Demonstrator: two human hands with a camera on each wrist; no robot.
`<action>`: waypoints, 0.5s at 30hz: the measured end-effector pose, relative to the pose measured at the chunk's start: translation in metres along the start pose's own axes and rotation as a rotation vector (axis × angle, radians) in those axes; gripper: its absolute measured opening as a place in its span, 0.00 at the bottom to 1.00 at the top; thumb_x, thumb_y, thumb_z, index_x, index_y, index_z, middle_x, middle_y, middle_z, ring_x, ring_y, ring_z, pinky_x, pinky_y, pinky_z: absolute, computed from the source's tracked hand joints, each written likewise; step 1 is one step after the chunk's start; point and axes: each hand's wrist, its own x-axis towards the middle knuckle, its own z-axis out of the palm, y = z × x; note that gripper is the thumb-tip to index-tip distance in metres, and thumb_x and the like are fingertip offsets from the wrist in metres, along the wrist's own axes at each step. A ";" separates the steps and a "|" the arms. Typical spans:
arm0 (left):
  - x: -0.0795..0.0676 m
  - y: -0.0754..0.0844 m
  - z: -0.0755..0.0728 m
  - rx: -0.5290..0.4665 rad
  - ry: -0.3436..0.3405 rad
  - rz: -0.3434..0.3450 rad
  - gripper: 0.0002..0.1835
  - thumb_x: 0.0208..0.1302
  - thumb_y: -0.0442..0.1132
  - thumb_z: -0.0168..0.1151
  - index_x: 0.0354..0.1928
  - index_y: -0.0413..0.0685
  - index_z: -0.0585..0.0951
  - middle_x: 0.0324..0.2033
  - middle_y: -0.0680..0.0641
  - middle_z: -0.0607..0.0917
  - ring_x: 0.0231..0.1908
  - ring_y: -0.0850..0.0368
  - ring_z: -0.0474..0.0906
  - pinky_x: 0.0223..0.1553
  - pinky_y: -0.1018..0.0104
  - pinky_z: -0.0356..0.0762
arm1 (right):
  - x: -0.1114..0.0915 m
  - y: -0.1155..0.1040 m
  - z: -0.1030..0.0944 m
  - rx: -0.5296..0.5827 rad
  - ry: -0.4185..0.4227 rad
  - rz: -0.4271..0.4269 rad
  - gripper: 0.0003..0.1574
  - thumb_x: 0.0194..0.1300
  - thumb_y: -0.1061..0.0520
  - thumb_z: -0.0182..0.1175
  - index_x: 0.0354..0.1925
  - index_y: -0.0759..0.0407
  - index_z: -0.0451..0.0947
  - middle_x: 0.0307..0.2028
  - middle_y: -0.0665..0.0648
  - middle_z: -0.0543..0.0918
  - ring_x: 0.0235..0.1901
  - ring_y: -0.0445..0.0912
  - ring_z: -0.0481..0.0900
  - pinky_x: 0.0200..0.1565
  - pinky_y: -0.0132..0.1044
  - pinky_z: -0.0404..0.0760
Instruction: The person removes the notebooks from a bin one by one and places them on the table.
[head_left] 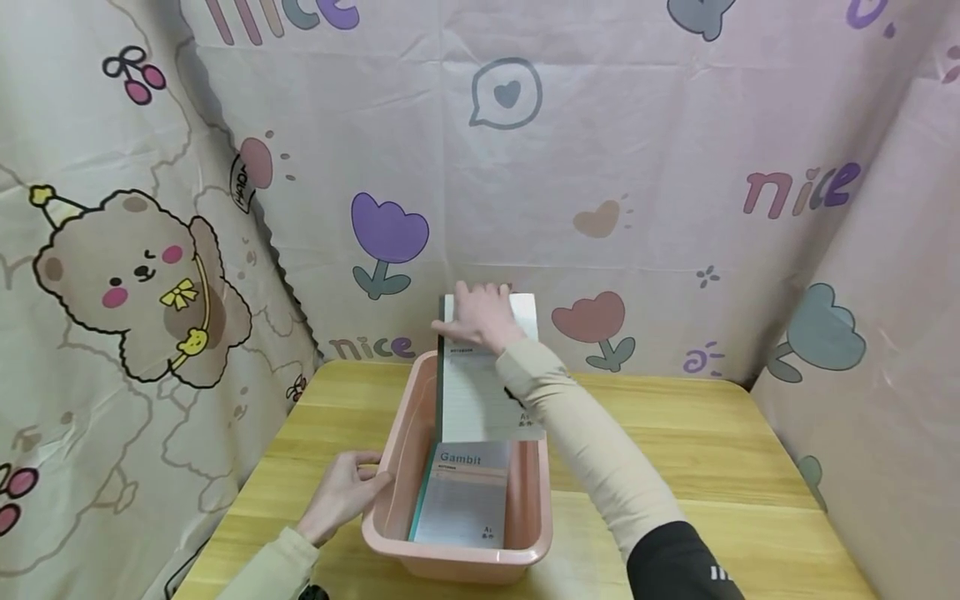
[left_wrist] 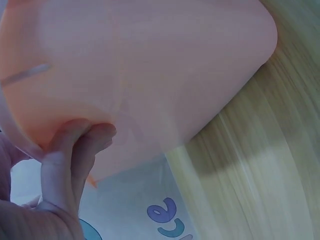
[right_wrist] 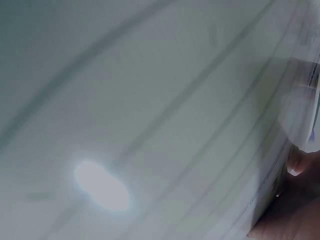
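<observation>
A person's two bare hands work at a pink plastic bin [head_left: 465,568] on a wood-grain bench [head_left: 675,433], before a cloth backdrop [head_left: 652,125] printed with flowers and the word "nice". The left hand [head_left: 345,492] pinches the bin's left side, its grip closed on the wall; the left wrist view shows fingertips pressed against the pink plastic. The right hand [head_left: 483,317] reaches across to the far end and grips a dark-spined notebook [head_left: 476,396] by its top edge, the thumb out toward the spine. The right wrist view is mostly lined cover and glare, so how firmly the fingers close cannot be told. This notebook slants over the bin's far half; whether it touches the rim is unclear. A second notebook, a green-spined "Gambit" notebook [head_left: 461,504], lies inside at the near end. The step appears to be handling the upper notebook at the bin; whether inward or outward, one moment cannot settle. Either way, the next move seems to call for clearing the rim while the left hand steadies the bin.
</observation>
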 end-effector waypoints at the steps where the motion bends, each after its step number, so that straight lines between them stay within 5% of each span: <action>1: 0.000 0.000 0.000 0.000 -0.002 -0.002 0.23 0.62 0.28 0.60 0.58 0.20 0.74 0.44 0.24 0.86 0.40 0.37 0.89 0.37 0.54 0.90 | 0.001 0.006 -0.007 0.009 0.003 0.006 0.40 0.61 0.23 0.55 0.51 0.53 0.70 0.45 0.59 0.83 0.49 0.57 0.78 0.56 0.50 0.71; 8: 0.002 -0.001 -0.001 0.015 -0.014 -0.019 0.23 0.63 0.29 0.60 0.58 0.22 0.75 0.43 0.27 0.87 0.39 0.41 0.89 0.37 0.55 0.90 | -0.006 0.062 -0.030 0.030 0.005 0.046 0.43 0.60 0.26 0.55 0.58 0.57 0.70 0.56 0.64 0.82 0.59 0.63 0.75 0.60 0.55 0.67; 15: 0.003 0.000 -0.002 0.027 -0.011 -0.026 0.23 0.62 0.29 0.61 0.58 0.22 0.75 0.42 0.27 0.87 0.39 0.42 0.89 0.36 0.56 0.90 | -0.026 0.127 -0.008 0.031 -0.042 0.080 0.45 0.60 0.27 0.56 0.58 0.60 0.69 0.52 0.65 0.83 0.56 0.63 0.77 0.60 0.57 0.66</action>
